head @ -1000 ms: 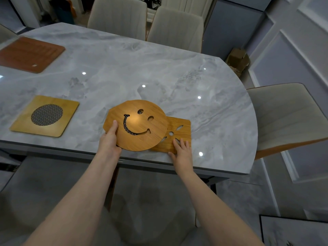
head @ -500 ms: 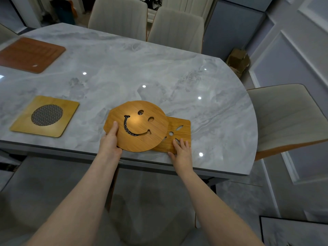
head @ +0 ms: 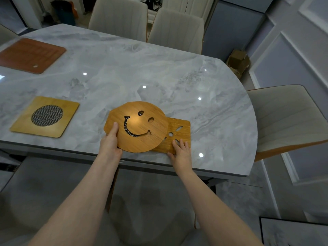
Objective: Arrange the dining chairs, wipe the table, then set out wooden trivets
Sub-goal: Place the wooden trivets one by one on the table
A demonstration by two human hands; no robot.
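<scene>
A round wooden smiley trivet (head: 140, 139) lies near the front edge of the grey marble table (head: 159, 71), overlapping a square trivet with leaf cut-outs (head: 179, 132). My left hand (head: 111, 142) grips the round trivet's left rim, thumb on top. My right hand (head: 181, 151) rests flat on the square trivet's near corner, fingers spread. A square trivet with a mesh circle (head: 45, 116) lies at the left. A reddish-brown square trivet (head: 32, 55) lies at the far left.
Two beige chairs (head: 120, 16) (head: 177, 29) stand at the table's far side and one (head: 287, 114) at its right end. A cardboard box (head: 238, 60) sits on the floor by the wall. A framed picture (head: 292, 231) is at the bottom right.
The round trivet's left edge has tilted up very slightly in my left hand. My right hand has stayed pressed on the square trivet.
</scene>
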